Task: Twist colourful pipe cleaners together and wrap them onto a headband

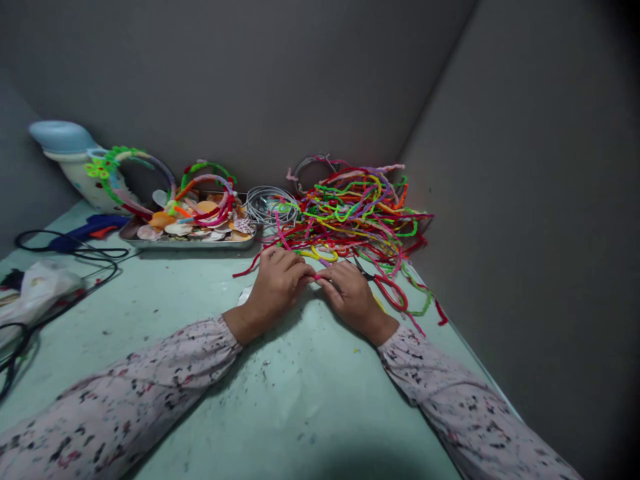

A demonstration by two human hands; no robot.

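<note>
My left hand [281, 280] and my right hand [351, 293] meet over the table, fingertips pinched together. Between them shows a small bit of bright pink pipe cleaner [318, 277]; most of it is hidden by my fingers. A pink strand [281, 233] sticks up behind my left hand, and I cannot tell whether it is the same piece. Just beyond both hands lies a tangled heap of coloured pipe cleaners [350, 207]. Red-handled scissors [393, 293] lie beside my right hand, their dark blades partly behind it.
A metal tray [200, 245] of seashells [180, 229] stands behind, with fuzzy headbands [215, 200] on it. Left are a coil of wire [273, 203] beside the tray, a blue glue gun [85, 232], black cords [113, 267], a plastic bag [47, 287] and a blue-lidded container [70, 153]. Grey walls enclose the table [310, 393].
</note>
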